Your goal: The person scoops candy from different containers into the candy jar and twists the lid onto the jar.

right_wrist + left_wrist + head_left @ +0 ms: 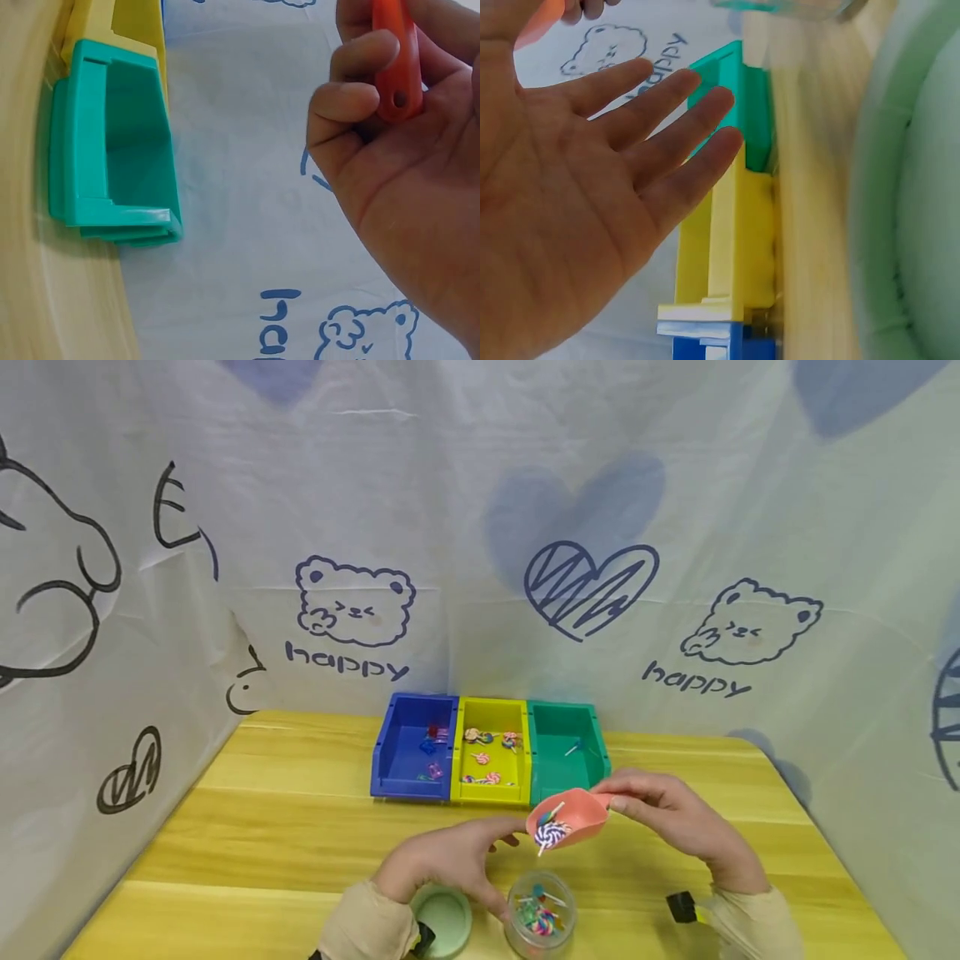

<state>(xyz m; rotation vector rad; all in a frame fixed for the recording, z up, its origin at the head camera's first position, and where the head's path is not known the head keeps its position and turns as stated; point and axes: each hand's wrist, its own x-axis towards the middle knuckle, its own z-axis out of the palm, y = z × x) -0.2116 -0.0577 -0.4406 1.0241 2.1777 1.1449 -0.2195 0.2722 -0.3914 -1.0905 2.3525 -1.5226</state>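
Note:
My right hand [675,814] grips the handle of a coral scoop [588,814], its fingers curled round it in the right wrist view. In the scoop lie a purple-and-white swirl lollipop [551,835] and a multicoloured piece partly hidden behind it. Below stands a clear round jar [572,914] holding several small lollipops [542,920]. My left hand [457,857] is beside the jar, thumb near its rim; whether they touch I cannot tell. In the left wrist view its fingers [682,146] are spread and fairly straight, holding nothing.
Three joined bins stand at the back: blue [401,787] with small coloured pieces, yellow [487,793] with several lollipops, green [555,720] with one blue stick piece. A pale green round lid or dish [446,922] lies under my left wrist. A printed cloth [465,635] hangs behind the table.

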